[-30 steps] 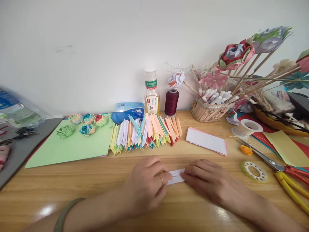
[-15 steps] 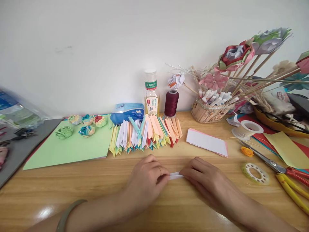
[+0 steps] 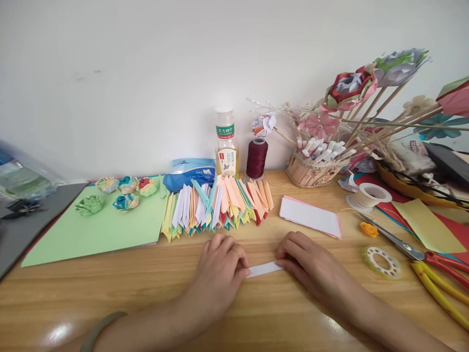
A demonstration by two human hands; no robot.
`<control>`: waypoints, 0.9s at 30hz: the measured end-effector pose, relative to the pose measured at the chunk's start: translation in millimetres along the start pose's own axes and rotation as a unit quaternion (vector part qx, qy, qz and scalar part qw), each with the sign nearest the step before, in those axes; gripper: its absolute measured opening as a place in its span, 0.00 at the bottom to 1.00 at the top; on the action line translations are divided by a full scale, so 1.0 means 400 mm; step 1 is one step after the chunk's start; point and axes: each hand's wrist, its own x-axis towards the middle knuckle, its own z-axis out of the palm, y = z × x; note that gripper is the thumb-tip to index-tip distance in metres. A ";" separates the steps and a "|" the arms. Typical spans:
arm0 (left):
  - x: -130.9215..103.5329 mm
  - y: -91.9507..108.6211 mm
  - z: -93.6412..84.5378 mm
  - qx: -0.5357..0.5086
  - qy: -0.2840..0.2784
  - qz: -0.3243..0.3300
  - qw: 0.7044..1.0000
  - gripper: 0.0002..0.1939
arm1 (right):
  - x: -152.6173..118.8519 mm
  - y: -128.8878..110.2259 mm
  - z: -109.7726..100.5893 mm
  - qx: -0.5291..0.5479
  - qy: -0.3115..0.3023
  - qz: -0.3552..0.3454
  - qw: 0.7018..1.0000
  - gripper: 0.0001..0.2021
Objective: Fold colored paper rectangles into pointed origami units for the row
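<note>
A narrow folded white paper strip lies low over the wooden table, stretched between my two hands. My left hand pinches its left end, a ring on one finger. The right end is between the fingers and thumb of my right hand. Beyond my left hand stands a dense row of folded paper pieces in white, peach, yellow, teal and red. Behind my right hand rests a stack of white and pink paper rectangles.
Paper flowers sit on green sheets at left. A bottle, maroon thread and a basket of pens line the wall. At right are a white spool, scissors, a tape ring and yellow-handled pliers.
My hands have moved slightly apart, and more of the white strip shows between them. The strip's two layers now look closed together. The camera view has shifted a little.
</note>
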 end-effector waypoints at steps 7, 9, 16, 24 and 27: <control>-0.006 -0.013 0.005 -0.030 0.018 0.029 0.999 0.07 | -0.008 0.011 -0.018 0.048 -0.005 -0.003 0.999 0.08; -0.005 -0.011 0.006 -0.044 0.022 0.027 0.998 0.07 | -0.007 0.007 -0.019 0.055 -0.015 0.001 0.998 0.07; 0.002 0.004 0.006 -0.030 0.019 0.035 0.999 0.08 | -0.006 -0.014 -0.013 0.015 -0.016 0.007 1.000 0.06; 0.009 0.015 0.006 -0.044 0.012 0.034 0.998 0.08 | -0.016 -0.028 0.003 0.019 0.006 -0.018 1.000 0.04; 0.008 0.015 0.010 -0.067 0.019 0.025 0.997 0.07 | -0.016 -0.037 0.003 0.035 -0.001 -0.025 0.999 0.04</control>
